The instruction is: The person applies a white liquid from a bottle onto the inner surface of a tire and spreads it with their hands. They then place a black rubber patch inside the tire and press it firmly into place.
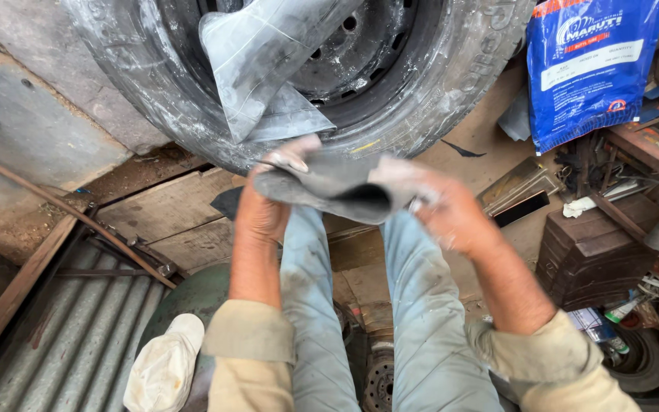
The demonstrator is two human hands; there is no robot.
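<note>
Fingertips of left hand [268,202], right hand [448,214] hidden behind rubber piece [337,191].

Rolled khaki sleeves [249,329]; pale-blue trousers [421,320] — dusty.

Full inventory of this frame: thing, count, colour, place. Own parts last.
tyre on wheel: 1, black with dusty grey steel rim, top centre, leaning on the floor
rubber tube flap: 1, grey, hanging out of the tyre
rubber piece: 1, dark grey, folded, held between both hands
bag: 1, blue with white and orange print, top right
metal block: 1, dark brown, right
corrugated sheet: 1, grey, bottom left
rod: 1, rusty, left, lying diagonally
cloth: 1, off-white, bottom left
trousers: 1 pair, light blue, centre
left hand: 1, gripping the rubber piece's left end
right hand: 1, gripping its right end
</note>
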